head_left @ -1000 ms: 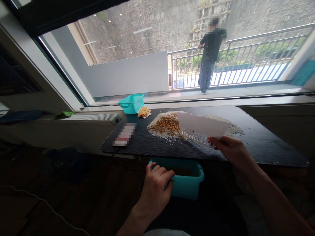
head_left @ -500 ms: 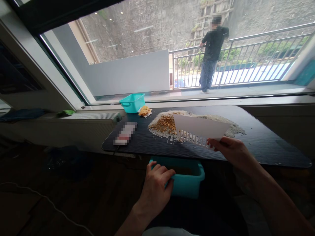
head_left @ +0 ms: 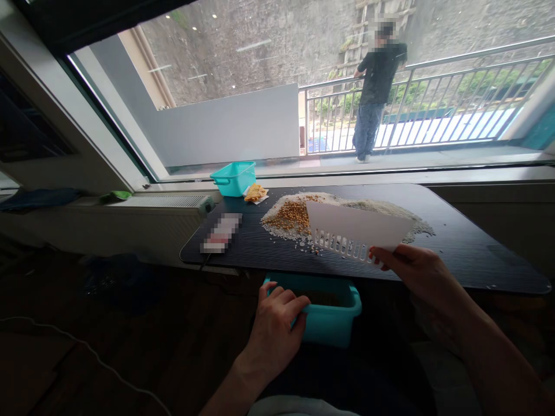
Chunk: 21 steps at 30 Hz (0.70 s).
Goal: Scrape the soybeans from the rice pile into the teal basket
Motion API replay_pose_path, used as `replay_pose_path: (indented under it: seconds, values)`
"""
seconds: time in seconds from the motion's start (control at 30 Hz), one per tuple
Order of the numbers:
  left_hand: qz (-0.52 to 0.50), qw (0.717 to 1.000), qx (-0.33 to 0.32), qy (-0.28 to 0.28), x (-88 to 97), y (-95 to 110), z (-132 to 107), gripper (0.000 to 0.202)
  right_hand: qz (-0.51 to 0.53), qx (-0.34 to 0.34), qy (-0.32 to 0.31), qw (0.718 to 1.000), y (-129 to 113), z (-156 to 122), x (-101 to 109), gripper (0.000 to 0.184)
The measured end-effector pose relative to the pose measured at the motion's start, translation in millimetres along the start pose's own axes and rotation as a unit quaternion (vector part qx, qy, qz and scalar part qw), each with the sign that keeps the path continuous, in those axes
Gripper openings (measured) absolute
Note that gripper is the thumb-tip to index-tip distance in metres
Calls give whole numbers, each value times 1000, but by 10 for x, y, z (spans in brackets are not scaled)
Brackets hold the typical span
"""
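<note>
In my right hand (head_left: 416, 266) is a white slotted scraper (head_left: 355, 228), its fingers pinched on the near right end. The row of slots runs along its lower edge, over the front of a pile of white grains (head_left: 277, 228). Golden-brown round beans (head_left: 295, 214) lie on the pile's left part, partly hidden behind the scraper. Below the table edge, my left hand (head_left: 280, 318) is closed over the left rim of a teal plastic tub (head_left: 332, 323). Something brownish shows dimly inside the tub.
The dark table (head_left: 260, 254) also carries a second teal tub (head_left: 236, 179), a yellowish crumpled item (head_left: 256, 193) on white paper, and a blurred-out flat device (head_left: 222, 232) with a cable. A radiator (head_left: 173, 202) stands to the left. Beyond the window, a person (head_left: 376, 92) leans on a railing.
The scraper and my right hand have shifted slightly right and down. A few more loose grains and beans show at the pile's front edge. My left hand stays on the tub.
</note>
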State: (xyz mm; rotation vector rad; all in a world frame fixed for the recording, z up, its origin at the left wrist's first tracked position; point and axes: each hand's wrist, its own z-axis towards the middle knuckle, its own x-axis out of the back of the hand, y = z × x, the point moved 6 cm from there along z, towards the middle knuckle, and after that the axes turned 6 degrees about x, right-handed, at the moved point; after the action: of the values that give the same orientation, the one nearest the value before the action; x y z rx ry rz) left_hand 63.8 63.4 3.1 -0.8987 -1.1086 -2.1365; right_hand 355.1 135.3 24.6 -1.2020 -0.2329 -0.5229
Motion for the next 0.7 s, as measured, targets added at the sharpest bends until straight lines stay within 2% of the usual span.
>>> replay_pose_path:
  seconds: [0.4,0.7]
  values:
    - [-4,1000,1,1,12,6,-4,29,-12,-3,-26,1000,-60,-63,-23,59]
    - [4,1000,7,0,-1,-3,-10,26,-2,9,-28,1000,-86,126,-222,60]
